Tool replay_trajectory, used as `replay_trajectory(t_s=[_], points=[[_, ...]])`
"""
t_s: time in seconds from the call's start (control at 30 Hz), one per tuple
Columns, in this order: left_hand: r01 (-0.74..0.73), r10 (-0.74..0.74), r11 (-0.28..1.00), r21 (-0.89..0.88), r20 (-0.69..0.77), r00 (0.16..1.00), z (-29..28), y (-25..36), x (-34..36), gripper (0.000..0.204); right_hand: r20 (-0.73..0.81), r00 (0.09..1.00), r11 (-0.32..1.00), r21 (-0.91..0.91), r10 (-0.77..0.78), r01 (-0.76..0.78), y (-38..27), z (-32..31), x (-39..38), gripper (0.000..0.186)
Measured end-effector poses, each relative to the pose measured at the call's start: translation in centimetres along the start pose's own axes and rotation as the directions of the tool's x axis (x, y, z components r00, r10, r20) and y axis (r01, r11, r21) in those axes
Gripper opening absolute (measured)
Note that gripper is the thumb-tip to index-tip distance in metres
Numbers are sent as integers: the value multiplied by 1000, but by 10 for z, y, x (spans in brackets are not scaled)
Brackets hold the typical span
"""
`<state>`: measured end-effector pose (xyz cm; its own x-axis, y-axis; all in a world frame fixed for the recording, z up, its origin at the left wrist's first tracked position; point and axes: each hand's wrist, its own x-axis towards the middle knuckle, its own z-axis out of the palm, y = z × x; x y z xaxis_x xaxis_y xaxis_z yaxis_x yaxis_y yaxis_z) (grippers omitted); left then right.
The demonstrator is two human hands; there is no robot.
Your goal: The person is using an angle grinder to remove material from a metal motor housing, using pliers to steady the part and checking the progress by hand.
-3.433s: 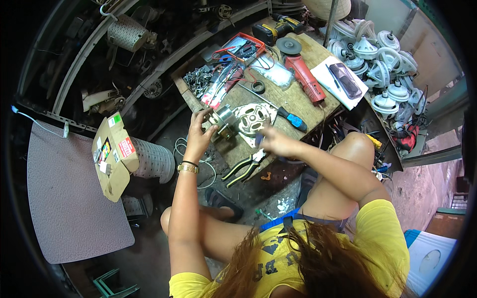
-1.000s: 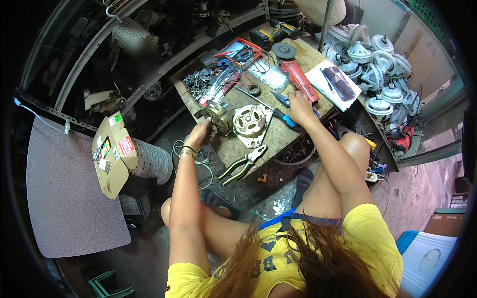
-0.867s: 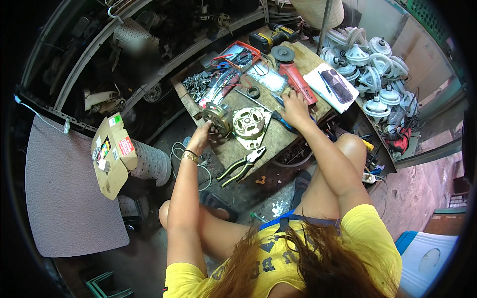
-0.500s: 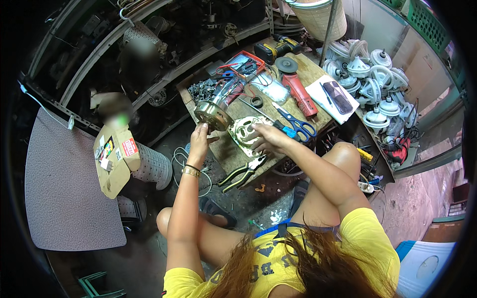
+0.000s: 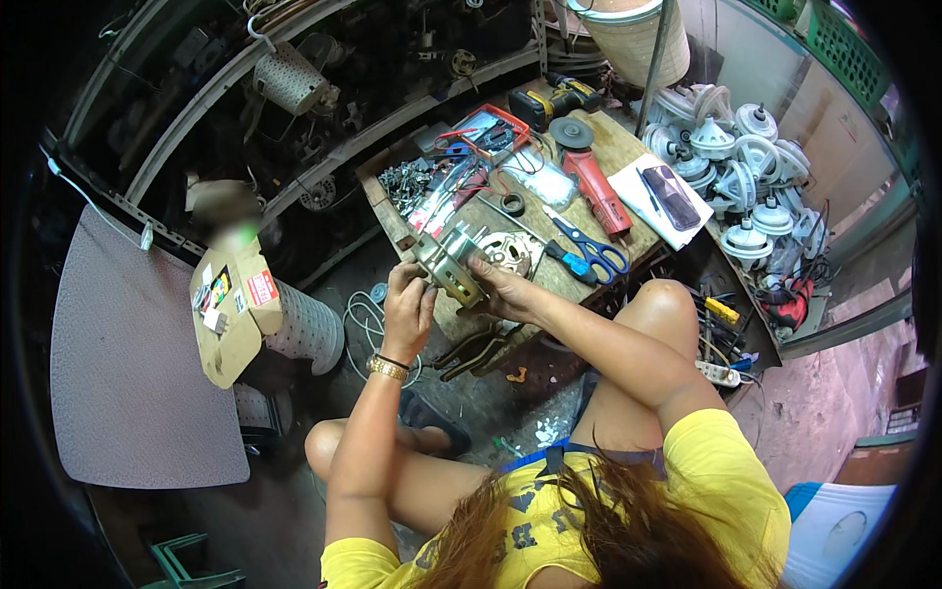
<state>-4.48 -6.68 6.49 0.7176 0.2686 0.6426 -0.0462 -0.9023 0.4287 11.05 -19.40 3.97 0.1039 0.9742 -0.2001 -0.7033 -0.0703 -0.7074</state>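
Note:
Between my hands, above the near edge of the wooden bench, is a round, brassy metal motor part (image 5: 448, 272), tilted, with short shiny posts on its far side. My right hand (image 5: 498, 292) grips its right side, thumb on top. The curled fingers of my left hand (image 5: 407, 306) close on its left lower edge; what the fingertips pinch is too small to make out. Just beyond my right hand a flat metal plate with holes (image 5: 517, 251) lies on the bench. Pliers with black and yellow handles (image 5: 469, 355) lie at the front edge, partly in shadow.
On the wooden bench (image 5: 628, 133) are blue scissors (image 5: 593, 247), a red angle grinder (image 5: 597, 191), a cordless drill (image 5: 554, 101), a tape roll (image 5: 512, 204), loose screws (image 5: 404, 187) and a phone (image 5: 671, 196). White pulley-like parts (image 5: 748, 157) are piled at right. A perforated drum (image 5: 306, 332) stands at left.
The motor part has come nearer and tilted. My right hand has moved left from the flat plate onto the part, and my left fingers have curled in at its edge.

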Motion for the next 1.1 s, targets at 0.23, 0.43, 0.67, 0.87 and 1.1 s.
replay_trajectory(t_s=[0.23, 0.43, 0.67, 0.87, 1.1], points=[[216, -216, 976, -6, 50, 975, 5, -10, -26, 19, -57, 996, 998, 10, 69, -69, 12, -3, -10, 59], [280, -280, 958, 64, -16, 960, 20, -41, -33, 20, -135, 990, 899, -437, -47, -17, 28, -14, -12, 72], [253, -261, 964, 80, 125, 957, 34, -61, -32, 20, -79, 971, 577, -814, -227, 69, 29, -30, -22, 64], [-68, -9, 972, 226, 320, 947, 24, -65, -15, 20, -196, 850, 257, -964, -489, -75, 19, -69, -31, 44], [-38, -78, 959, 282, 389, 918, 18, -53, -6, 21, -437, 706, 443, -876, -557, -192, 32, -105, -8, 43]])
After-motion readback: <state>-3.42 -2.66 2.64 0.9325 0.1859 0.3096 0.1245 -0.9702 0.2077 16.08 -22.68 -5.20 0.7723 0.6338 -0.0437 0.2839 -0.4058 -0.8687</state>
